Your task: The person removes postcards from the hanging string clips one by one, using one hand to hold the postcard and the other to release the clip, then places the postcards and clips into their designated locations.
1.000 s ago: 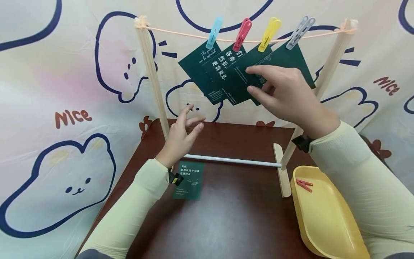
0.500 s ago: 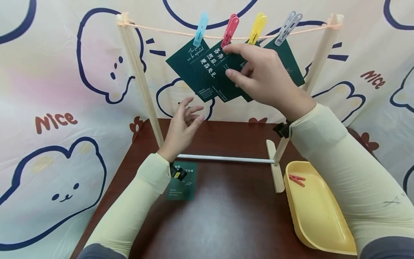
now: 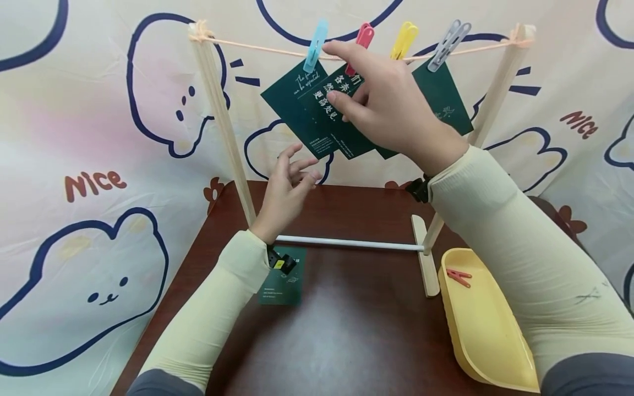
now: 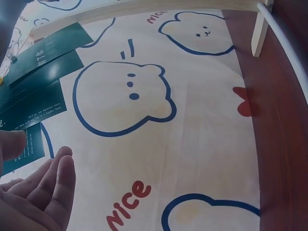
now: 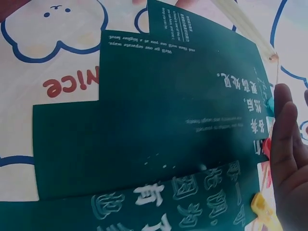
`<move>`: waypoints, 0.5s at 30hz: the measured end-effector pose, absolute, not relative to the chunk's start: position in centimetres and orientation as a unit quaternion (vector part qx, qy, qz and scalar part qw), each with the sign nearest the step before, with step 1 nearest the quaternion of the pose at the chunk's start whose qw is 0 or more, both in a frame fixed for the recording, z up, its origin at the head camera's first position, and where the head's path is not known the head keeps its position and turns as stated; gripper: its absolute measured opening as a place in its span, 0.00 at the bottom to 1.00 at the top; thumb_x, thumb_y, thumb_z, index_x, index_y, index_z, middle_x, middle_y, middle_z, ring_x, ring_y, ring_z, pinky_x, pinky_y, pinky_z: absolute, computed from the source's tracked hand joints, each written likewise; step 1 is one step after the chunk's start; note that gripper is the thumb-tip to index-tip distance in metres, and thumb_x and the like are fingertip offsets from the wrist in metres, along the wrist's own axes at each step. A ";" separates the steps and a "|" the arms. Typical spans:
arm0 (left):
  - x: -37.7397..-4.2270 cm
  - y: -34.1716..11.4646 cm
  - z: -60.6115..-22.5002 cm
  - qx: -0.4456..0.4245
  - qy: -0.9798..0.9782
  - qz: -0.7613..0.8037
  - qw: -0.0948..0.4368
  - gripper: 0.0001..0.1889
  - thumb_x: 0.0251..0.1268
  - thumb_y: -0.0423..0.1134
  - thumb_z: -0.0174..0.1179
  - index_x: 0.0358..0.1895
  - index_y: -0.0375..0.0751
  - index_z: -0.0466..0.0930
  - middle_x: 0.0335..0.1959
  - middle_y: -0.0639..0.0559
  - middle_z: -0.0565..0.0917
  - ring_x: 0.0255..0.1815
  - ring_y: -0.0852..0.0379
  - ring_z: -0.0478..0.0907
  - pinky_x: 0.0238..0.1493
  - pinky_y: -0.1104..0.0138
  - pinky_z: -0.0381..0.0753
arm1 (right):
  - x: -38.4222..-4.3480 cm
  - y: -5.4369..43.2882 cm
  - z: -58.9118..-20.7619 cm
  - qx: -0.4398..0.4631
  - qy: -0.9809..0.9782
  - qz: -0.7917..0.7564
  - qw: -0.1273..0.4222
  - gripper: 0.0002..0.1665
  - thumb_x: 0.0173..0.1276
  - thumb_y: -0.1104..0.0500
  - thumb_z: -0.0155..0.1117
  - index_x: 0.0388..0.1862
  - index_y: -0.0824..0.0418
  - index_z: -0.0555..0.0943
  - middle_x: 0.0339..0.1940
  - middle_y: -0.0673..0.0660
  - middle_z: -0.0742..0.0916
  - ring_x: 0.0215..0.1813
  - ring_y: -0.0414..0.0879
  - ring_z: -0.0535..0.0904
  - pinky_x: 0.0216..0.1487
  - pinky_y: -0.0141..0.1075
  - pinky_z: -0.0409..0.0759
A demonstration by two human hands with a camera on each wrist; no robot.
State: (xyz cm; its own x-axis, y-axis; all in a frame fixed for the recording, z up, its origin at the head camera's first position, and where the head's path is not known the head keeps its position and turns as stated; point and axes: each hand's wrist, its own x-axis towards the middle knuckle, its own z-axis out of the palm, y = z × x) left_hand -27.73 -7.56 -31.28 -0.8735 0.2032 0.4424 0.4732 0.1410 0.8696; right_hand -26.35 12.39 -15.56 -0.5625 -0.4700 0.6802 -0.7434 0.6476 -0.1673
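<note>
Dark green cards hang overlapping from a peach string (image 3: 257,49), each under a plastic clothespin: blue (image 3: 316,47), red (image 3: 365,37), yellow (image 3: 404,39) and grey (image 3: 449,47). My right hand (image 3: 388,96) is raised before them, index finger extended by the blue clothespin, thumb apart and in front of the white-lettered card (image 3: 317,113). It hides much of the yellow-pinned card. Below the leftmost card (image 3: 284,96), my left hand (image 3: 287,190) has loosely bent fingers near that card's lower corner and holds nothing. In the left wrist view, its fingers (image 4: 60,185) appear beside the cards.
Wooden posts (image 3: 215,104) hold the string, and a white rod (image 3: 346,242) joins them low down. Another green card (image 3: 282,291) lies on the brown table (image 3: 356,330), partly behind my left wrist. At right, a yellow basket (image 3: 487,330) contains a red clothespin (image 3: 459,277).
My right hand has moved left along the hanging cards, from the yellow clothespin's card to beside the blue clothespin. My left hand has risen slightly towards the leftmost card. The head view shifted a little.
</note>
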 end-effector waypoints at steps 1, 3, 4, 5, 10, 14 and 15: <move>-28.2 -7.6 -31.6 -0.230 -0.740 -0.622 0.112 0.32 0.72 0.43 0.57 0.74 0.52 0.54 0.60 0.55 0.78 0.51 0.59 0.80 0.52 0.65 0.78 | -26.4 12.2 -15.4 0.352 -0.856 0.220 0.308 0.32 0.73 0.49 0.59 0.73 0.53 0.66 0.38 0.55 0.86 0.28 0.37 0.82 0.36 0.31 0.79; -28.3 -7.5 -31.5 -0.233 -0.731 -0.632 0.112 0.31 0.72 0.42 0.57 0.74 0.51 0.55 0.59 0.55 0.78 0.51 0.58 0.81 0.52 0.64 0.78 | -26.5 12.0 -15.2 0.343 -0.860 0.210 0.313 0.33 0.73 0.50 0.58 0.74 0.54 0.65 0.34 0.55 0.86 0.29 0.38 0.82 0.35 0.31 0.78; -28.3 -7.5 -31.5 -0.234 -0.728 -0.634 0.113 0.31 0.72 0.42 0.57 0.74 0.51 0.55 0.60 0.55 0.78 0.50 0.58 0.81 0.52 0.64 0.79 | -26.6 11.8 -15.1 0.337 -0.864 0.208 0.313 0.33 0.73 0.50 0.57 0.74 0.54 0.64 0.34 0.55 0.86 0.29 0.38 0.82 0.35 0.31 0.78; -28.3 -7.4 -31.5 -0.234 -0.726 -0.637 0.112 0.31 0.72 0.42 0.57 0.74 0.51 0.55 0.60 0.55 0.78 0.50 0.58 0.81 0.52 0.64 0.79 | -26.6 11.7 -15.0 0.329 -0.868 0.206 0.310 0.34 0.73 0.49 0.57 0.75 0.53 0.63 0.34 0.54 0.86 0.29 0.37 0.82 0.35 0.30 0.78; -28.2 -7.4 -31.6 -0.226 -0.725 -0.641 0.109 0.32 0.72 0.40 0.57 0.74 0.51 0.54 0.60 0.52 0.78 0.50 0.57 0.81 0.52 0.64 0.79 | -26.6 11.2 -14.7 0.298 -0.885 0.208 0.290 0.36 0.73 0.49 0.56 0.77 0.51 0.58 0.40 0.53 0.85 0.31 0.34 0.81 0.37 0.27 0.78; -28.6 -7.1 -31.5 -0.230 -0.722 -0.642 0.116 0.32 0.72 0.38 0.57 0.74 0.48 0.54 0.59 0.50 0.79 0.49 0.54 0.81 0.51 0.62 0.79 | -26.6 11.0 -14.4 0.283 -0.896 0.200 0.276 0.38 0.73 0.50 0.56 0.78 0.49 0.55 0.41 0.53 0.85 0.33 0.34 0.82 0.40 0.28 0.79; -28.8 -7.0 -31.4 -0.237 -0.719 -0.642 0.118 0.31 0.72 0.38 0.57 0.74 0.48 0.55 0.59 0.49 0.79 0.48 0.53 0.82 0.51 0.61 0.80 | -26.7 10.9 -14.3 0.279 -0.899 0.196 0.275 0.38 0.74 0.50 0.56 0.78 0.48 0.54 0.42 0.53 0.84 0.34 0.34 0.82 0.41 0.28 0.79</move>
